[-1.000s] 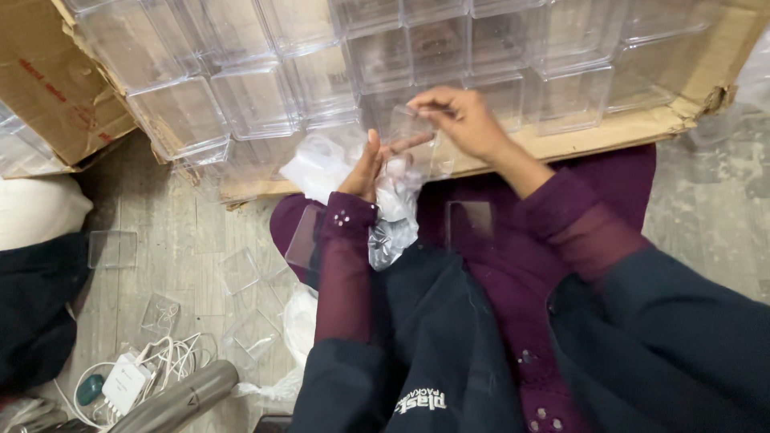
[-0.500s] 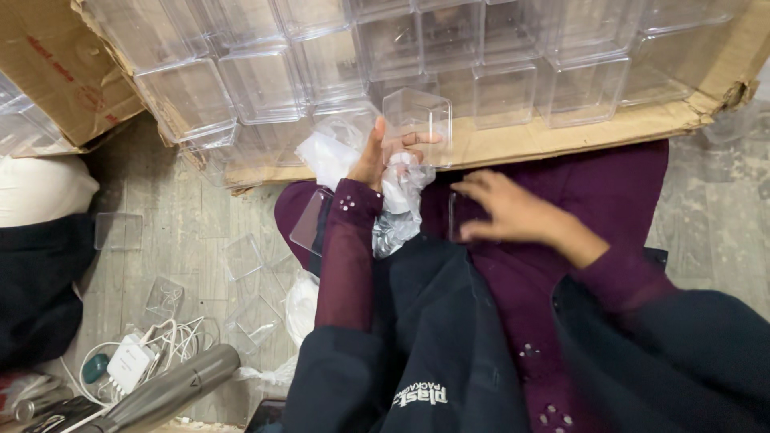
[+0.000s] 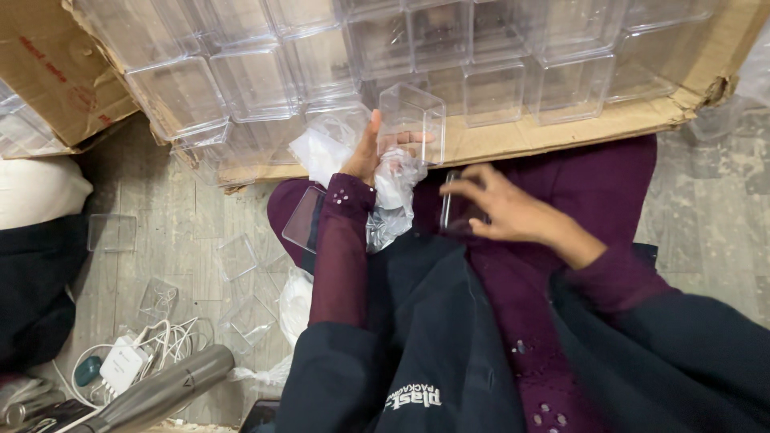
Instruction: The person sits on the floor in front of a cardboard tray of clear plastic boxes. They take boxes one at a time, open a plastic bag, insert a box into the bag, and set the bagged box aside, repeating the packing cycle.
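My left hand (image 3: 370, 152) holds a clear plastic box (image 3: 413, 120) upright, together with a crumpled clear plastic bag (image 3: 393, 200) that hangs below it. My right hand (image 3: 501, 210) rests on my maroon-clad lap and grips a flat clear plastic lid (image 3: 459, 207) between fingers and thumb. The two hands are a short way apart, the right one lower and to the right of the box.
A large cardboard tray (image 3: 577, 128) full of clear plastic boxes (image 3: 321, 48) lies in front of me. Loose clear lids (image 3: 237, 256) lie on the grey floor at left, with a white charger and cables (image 3: 128, 361), a steel flask (image 3: 164, 393) and a white bundle (image 3: 36, 192).
My right hand dropped from the box at the tray's edge down to my lap and took hold of a clear lid. My left hand kept holding the box and bag.
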`<move>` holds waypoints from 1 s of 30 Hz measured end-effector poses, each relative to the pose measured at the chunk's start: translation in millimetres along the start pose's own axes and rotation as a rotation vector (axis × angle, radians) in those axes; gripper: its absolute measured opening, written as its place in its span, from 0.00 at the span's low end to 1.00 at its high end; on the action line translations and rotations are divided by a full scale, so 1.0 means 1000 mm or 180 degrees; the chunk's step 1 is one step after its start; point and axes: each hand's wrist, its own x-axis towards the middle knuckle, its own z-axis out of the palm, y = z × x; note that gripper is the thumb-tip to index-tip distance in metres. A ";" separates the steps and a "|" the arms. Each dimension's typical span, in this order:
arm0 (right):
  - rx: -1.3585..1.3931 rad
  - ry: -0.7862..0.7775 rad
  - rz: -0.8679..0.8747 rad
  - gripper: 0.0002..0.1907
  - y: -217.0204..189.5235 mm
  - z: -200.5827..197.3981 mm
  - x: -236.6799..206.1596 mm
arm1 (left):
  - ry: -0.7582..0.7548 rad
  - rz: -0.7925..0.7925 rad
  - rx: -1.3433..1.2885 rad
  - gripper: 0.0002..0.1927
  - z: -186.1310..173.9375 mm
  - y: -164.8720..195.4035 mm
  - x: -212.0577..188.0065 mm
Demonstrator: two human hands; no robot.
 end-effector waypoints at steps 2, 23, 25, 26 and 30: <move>0.0203 0.0189 -0.0430 0.45 0.001 -0.004 0.003 | 0.0088 -0.0117 0.0017 0.58 0.000 0.000 0.003; 0.0695 0.1308 -0.0216 0.60 -0.016 -0.084 0.065 | 0.1144 0.0134 0.0808 0.53 -0.020 -0.017 0.016; 0.0656 0.1300 -0.0268 0.61 -0.013 -0.082 0.062 | 0.1072 -0.0071 0.0614 0.54 -0.017 -0.014 0.014; 0.0637 0.1295 -0.0297 0.62 -0.011 -0.081 0.062 | 0.1038 -0.0095 0.0496 0.54 -0.015 -0.013 0.013; 0.0768 0.1278 -0.0275 0.62 -0.007 -0.079 0.059 | 0.1255 0.0016 0.0765 0.53 -0.010 -0.012 0.012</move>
